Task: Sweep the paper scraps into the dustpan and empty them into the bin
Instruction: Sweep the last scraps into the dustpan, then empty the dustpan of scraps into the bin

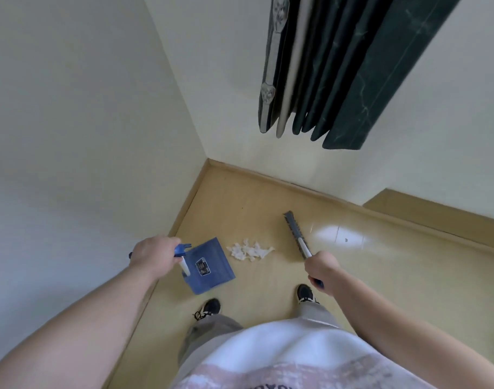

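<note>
My left hand grips the blue dustpan handle, my right hand the broom; paper scraps lie on the floor between them.

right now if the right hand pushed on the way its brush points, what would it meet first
The right hand holds the brush, which points up and away toward the wall. The scraps lie off to its left, out of that line. Bare floor, then probably the skirting; depth is unclear.
</note>
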Available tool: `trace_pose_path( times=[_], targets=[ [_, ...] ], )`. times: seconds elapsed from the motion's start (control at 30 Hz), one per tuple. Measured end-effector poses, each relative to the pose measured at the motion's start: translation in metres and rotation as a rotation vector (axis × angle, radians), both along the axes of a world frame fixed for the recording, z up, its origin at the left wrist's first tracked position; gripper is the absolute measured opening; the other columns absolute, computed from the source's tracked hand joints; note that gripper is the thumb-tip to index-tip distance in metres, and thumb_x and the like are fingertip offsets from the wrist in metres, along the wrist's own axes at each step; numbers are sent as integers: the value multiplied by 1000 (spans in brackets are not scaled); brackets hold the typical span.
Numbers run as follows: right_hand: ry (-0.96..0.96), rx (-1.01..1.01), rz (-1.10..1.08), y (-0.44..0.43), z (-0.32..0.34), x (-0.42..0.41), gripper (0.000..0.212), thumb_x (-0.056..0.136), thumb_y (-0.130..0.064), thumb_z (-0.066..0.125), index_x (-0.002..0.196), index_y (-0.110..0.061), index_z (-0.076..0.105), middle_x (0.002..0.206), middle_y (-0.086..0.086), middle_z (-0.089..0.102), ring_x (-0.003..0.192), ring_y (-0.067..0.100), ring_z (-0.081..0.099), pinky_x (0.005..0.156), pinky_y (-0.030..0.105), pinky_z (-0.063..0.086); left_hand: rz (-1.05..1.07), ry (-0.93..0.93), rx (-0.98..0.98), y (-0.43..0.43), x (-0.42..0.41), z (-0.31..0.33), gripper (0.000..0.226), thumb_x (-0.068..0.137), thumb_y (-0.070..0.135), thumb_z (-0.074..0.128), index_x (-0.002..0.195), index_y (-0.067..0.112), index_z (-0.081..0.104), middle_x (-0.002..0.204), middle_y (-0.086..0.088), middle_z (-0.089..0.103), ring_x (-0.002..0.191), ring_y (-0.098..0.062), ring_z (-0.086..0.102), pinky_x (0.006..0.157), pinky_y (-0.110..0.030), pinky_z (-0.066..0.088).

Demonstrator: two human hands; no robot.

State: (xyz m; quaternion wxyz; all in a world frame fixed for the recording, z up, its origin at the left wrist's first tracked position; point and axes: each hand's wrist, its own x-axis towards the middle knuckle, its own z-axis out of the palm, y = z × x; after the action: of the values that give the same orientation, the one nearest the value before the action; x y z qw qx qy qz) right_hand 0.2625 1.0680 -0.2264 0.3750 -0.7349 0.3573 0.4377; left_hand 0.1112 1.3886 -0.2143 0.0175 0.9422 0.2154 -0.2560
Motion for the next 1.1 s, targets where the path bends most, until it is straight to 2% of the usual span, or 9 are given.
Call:
trace_pose_path(
  times=[0.1, 0.17, 0.27, 0.33, 0.43, 0.6, 0.73, 0.97, 1.1],
  targets=[
    [-22, -78, -42, 36, -12, -24, 15, 95, 1, 41, 105, -2, 53, 71, 8, 43, 57, 16, 40, 48, 24, 39, -152, 48, -54, 37, 4, -17, 17, 90, 40, 58, 85, 25, 51, 84, 3, 62, 78, -23, 61, 56, -26, 37],
    [-3, -130, -109, 57, -21, -43, 18, 95, 4, 39, 104, -2, 53, 68, 9, 40, 55, 17, 37, 40, 20, 35, -258, 72, -61, 53, 2, -27, 12, 91, 36, 56, 92, 24, 55, 84, 3, 61, 74, -22, 58, 53, -26, 33],
    [43, -190, 14, 83, -33, -73, 16, 97, 4, 35, 101, -5, 48, 65, 8, 36, 52, 20, 32, 30, 10, 27, -357, 71, -53, 79, -4, -39, 7, 92, 32, 53, 90, 25, 53, 80, 4, 57, 70, -22, 53, 51, -26, 30],
    [84, -199, 107, 93, -34, -93, 16, 98, 3, 33, 99, -8, 45, 64, 7, 33, 51, 18, 29, 31, 12, 23, -362, 48, -61, 97, -8, -48, 8, 93, 32, 52, 89, 25, 53, 77, 4, 56, 68, -21, 53, 49, -25, 27],
    [95, -205, 130, 104, -43, -122, 20, 92, 2, 39, 105, 2, 54, 61, 9, 44, 45, 18, 37, 41, 19, 29, -331, 68, -104, 133, -18, -61, 10, 92, 34, 54, 93, 26, 60, 81, 6, 60, 71, -17, 58, 48, -24, 29],
    [136, -214, 395, 120, -33, -157, 23, 88, 1, 38, 104, 5, 55, 58, 11, 50, 40, 19, 43, 35, 19, 31, -224, 93, -147, 186, -51, -77, 11, 88, 36, 54, 89, 32, 65, 76, 10, 61, 68, -13, 59, 56, -25, 46],
    [169, -211, 568, 138, -19, -174, 21, 87, -2, 40, 98, 4, 57, 60, 12, 56, 45, 26, 52, 38, 26, 38, -256, 83, -166, 184, -67, -82, 12, 90, 38, 52, 87, 33, 62, 74, 11, 60, 63, -10, 56, 54, -25, 45],
    [145, 4, 347, 149, 2, -191, 12, 90, -8, 52, 94, 0, 60, 73, 8, 57, 41, 15, 41, 36, 18, 30, -261, 88, -175, 188, -68, -81, 16, 90, 44, 52, 89, 31, 62, 76, 10, 61, 65, -11, 57, 56, -25, 48],
    [111, -14, 368, 152, 15, -204, 12, 90, -7, 51, 80, -3, 56, 72, 9, 56, 40, 16, 40, 39, 20, 30, -237, 104, -172, 184, -72, -76, 24, 88, 49, 54, 80, 28, 61, 73, 9, 61, 64, -12, 58, 57, -24, 47]
  ],
)
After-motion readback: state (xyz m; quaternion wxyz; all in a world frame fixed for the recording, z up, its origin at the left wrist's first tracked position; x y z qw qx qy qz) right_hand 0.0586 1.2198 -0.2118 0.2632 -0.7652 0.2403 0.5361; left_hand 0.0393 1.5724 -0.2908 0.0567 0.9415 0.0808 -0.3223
